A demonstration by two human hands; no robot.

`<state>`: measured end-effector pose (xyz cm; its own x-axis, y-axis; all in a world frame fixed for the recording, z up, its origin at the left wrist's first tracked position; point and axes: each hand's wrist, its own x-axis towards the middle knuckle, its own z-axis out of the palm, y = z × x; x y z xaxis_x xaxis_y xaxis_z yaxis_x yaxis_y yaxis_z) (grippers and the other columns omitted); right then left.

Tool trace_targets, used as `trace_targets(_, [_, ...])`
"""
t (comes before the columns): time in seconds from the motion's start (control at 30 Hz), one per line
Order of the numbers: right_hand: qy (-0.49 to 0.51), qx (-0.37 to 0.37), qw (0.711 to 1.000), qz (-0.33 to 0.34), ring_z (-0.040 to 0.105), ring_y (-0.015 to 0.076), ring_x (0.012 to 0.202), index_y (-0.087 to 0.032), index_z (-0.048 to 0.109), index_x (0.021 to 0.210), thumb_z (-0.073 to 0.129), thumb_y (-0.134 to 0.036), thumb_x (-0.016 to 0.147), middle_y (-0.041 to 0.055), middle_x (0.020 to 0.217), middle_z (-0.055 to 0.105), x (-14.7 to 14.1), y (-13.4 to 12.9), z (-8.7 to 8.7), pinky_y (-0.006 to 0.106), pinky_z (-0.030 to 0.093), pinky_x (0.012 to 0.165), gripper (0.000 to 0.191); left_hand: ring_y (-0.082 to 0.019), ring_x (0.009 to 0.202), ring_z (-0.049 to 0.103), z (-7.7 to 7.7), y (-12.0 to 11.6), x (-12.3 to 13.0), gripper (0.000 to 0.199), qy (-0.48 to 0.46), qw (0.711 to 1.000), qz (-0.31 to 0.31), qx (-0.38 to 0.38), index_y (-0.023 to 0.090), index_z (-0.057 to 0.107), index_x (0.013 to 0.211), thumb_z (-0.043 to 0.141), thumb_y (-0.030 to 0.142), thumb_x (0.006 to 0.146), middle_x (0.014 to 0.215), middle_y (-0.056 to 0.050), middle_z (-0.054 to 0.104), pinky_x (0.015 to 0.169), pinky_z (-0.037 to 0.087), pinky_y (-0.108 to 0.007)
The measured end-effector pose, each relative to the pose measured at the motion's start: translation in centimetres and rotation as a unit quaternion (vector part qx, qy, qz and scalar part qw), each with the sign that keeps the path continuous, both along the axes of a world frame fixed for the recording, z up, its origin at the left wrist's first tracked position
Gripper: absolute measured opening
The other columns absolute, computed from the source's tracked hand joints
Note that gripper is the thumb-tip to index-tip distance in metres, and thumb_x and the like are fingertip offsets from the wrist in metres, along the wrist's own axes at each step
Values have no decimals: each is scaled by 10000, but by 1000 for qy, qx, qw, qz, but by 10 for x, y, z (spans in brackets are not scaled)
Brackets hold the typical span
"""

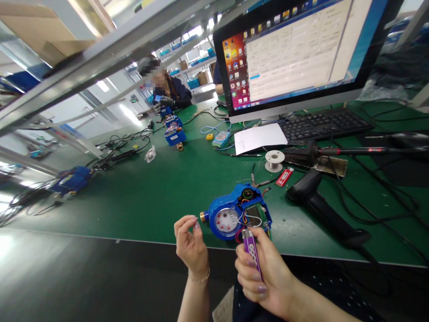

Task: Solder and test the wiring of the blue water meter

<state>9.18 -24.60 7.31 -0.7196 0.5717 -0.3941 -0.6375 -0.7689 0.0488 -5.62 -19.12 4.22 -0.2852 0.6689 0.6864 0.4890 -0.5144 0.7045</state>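
My right hand (263, 273) is wrapped round a purple lighter (251, 251), its metal top pointing up toward the table edge. My left hand (191, 246) is closed in a pinch just left of the brass fitting (203, 217); anything between its fingertips is too small to make out. Behind both hands a blue water meter (228, 219) lies on the table. It has a round dial, and its housing is open, showing a green circuit board (256, 215) with red, white and orange wires.
On the green table (150, 201) lie pliers (259, 181), a solder spool (275, 161), a red packet (284, 177) and a black barcode scanner (325, 210). Farther back are a monitor (295, 58), keyboard (328, 125) and more blue meters (174, 135). A co-worker (174, 89) sits across.
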Motion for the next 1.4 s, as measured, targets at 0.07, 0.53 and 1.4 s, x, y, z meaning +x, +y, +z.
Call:
trace_targets(0.07, [1,3,1000,-6,183,56,233,-159,343,416,78,-569,854,-39,331,211,-1,2,0,153,85,264,656,-127,872,531,2,-4,1,108,1,1000,-8,4,177,583,867,532,107,802,893,-28,543,746,457,-265])
trace_targets(0.53, [-202,164,966,-12,175,33,313,-164,366,512,221,-732,803,-57,388,252,18,-29,3,173,97,332,655,-134,849,513,31,-9,10,203,249,963,-97,27,206,602,919,605,73,766,853,-8,565,850,437,-356])
trace_targets(1.4, [-693,665,168,-222,542,117,596,-130,584,995,457,-168,899,26,688,591,66,12,3,242,371,541,163,-129,770,518,41,-4,36,113,366,919,-145,26,228,605,898,585,164,807,788,8,617,841,371,-341])
